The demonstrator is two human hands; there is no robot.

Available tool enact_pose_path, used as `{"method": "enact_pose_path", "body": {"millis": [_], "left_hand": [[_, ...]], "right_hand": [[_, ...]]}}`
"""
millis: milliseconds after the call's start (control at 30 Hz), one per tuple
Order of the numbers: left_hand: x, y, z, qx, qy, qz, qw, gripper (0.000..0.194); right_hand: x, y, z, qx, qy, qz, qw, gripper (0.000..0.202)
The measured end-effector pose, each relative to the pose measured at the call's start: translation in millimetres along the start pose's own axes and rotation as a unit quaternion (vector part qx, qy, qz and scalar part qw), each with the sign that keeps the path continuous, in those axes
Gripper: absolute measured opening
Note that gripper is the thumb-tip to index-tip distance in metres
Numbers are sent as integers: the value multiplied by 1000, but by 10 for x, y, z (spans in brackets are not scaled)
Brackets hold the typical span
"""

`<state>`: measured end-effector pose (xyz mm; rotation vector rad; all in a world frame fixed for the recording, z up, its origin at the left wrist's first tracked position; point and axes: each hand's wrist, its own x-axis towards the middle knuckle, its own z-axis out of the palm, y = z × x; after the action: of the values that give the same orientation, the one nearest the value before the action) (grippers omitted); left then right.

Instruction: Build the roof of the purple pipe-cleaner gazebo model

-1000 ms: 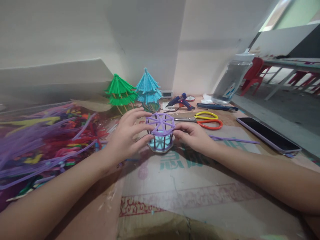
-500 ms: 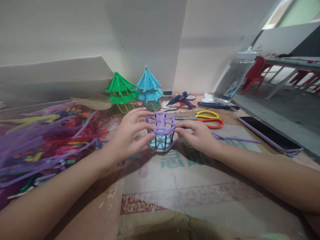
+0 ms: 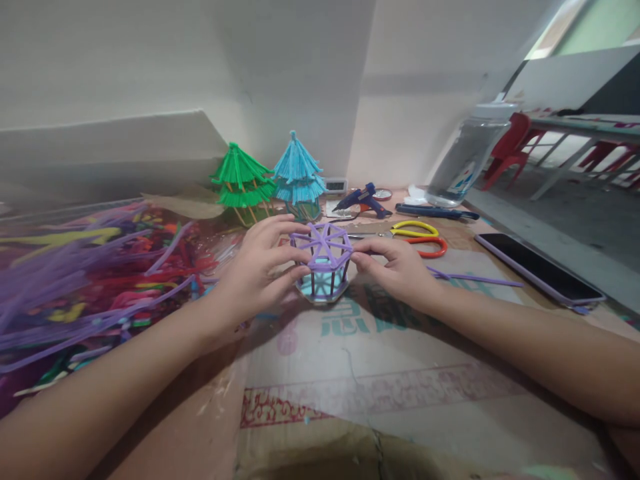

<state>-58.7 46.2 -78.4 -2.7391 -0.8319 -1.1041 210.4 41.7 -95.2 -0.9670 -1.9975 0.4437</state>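
A small eight-sided pavilion model (image 3: 327, 248) stands on the table in front of me, with a purple spoked top ring, dark posts and a pale blue base. My left hand (image 3: 265, 260) is closed on the left side of its top, thumb at the near edge and fingers around the rim. At the right corner of that ring, my right hand (image 3: 397, 268) pinches with thumb and forefinger. A purple pipe cleaner (image 3: 480, 279) trails out to the right from behind this hand and seems to run to the pinch; its middle is hidden.
Green (image 3: 243, 173) and blue (image 3: 297, 173) pavilion models stand behind. Nearby lie a glue gun (image 3: 364, 199), scissors (image 3: 420, 230), a dark blue tool (image 3: 435, 211) and a phone (image 3: 540, 267). A pile of coloured pipe cleaners (image 3: 100, 280) covers the left; a clear jar (image 3: 467, 157) stands back right.
Almost nothing differs. Both hands keep their grips, and the pavilion model has turned or shifted very slightly.
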Motion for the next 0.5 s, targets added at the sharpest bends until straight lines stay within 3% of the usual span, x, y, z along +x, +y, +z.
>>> {"method": "enact_pose_path", "body": {"millis": [500], "left_hand": [[16,19,-58,10,-48,-7,999,14]], "right_hand": [[-14,2,13,1,1,7,1000,19]]}}
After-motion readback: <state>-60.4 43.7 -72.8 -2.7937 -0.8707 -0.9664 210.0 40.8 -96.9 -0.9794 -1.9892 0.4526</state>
